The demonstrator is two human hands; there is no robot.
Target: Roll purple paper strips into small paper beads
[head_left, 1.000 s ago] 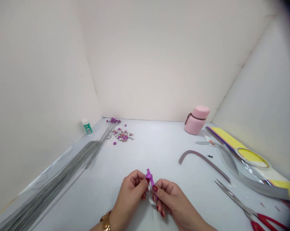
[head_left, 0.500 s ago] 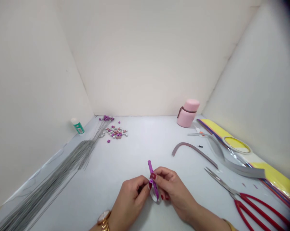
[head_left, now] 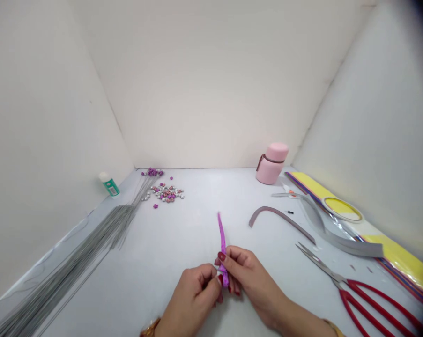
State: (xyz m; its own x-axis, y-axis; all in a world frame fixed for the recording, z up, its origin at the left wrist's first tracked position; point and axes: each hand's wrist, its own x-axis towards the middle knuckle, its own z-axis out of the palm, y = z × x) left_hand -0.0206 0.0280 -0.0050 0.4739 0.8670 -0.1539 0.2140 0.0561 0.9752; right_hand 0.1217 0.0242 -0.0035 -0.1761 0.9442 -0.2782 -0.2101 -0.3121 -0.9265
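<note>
A narrow purple paper strip (head_left: 222,238) sticks up and away from my two hands at the near middle of the white table (head_left: 197,220). My left hand (head_left: 193,299) pinches the strip's lower end with curled fingers. My right hand (head_left: 244,276) pinches it just above, thumb and forefinger pressed together. The strip's bottom part is hidden between my fingers. Both hands sit close together, touching at the strip.
A long bundle of thin grey wires (head_left: 74,262) runs along the left. Small purple and silver paper stars (head_left: 165,193) and a glue stick (head_left: 108,184) lie behind it. At the right are a pink jar (head_left: 271,163), grey strips (head_left: 281,219), a tape ring (head_left: 342,208), yellow sheets (head_left: 401,252) and red-handled scissors (head_left: 366,299).
The purple strip has been drawn out longer between my fingers, from a short folded knot to a straight length. My hands stayed together at the near edge; the view shifted slightly left.
</note>
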